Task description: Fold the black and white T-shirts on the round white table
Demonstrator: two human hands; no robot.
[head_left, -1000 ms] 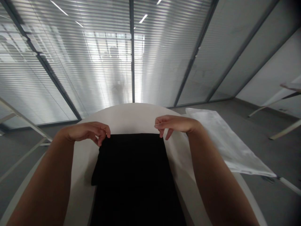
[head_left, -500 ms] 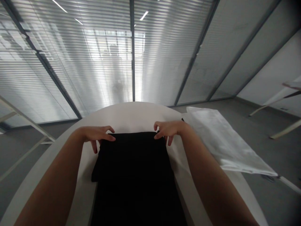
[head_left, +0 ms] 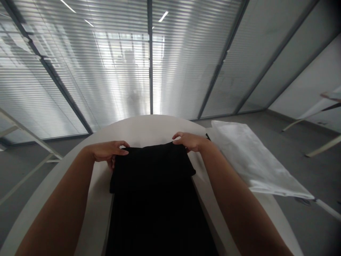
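A black garment [head_left: 151, 167], folded over at its far end, lies lengthwise in front of me; its kind cannot be made out. My left hand [head_left: 110, 152] is closed on the far left corner, thumb on top and the other fingers partly under the cloth. On the far right corner my right hand [head_left: 188, 141] pinches the edge, lifted a little higher than the left. The near part of the black cloth [head_left: 160, 224] runs flat toward me and out of the frame. Beneath it a pale edge of the rounded board [head_left: 149, 131] shows on both sides.
White cloth [head_left: 253, 160] drapes over the right side of the board. Pale metal legs [head_left: 32, 133] stand at the left. Ahead rises a glass partition with blinds [head_left: 176, 71]. Another table's legs [head_left: 322, 145] show at the far right.
Both hands have gripped the far corners and raised that edge, the right more than the left. The folded flap's near edge has shifted away from me.
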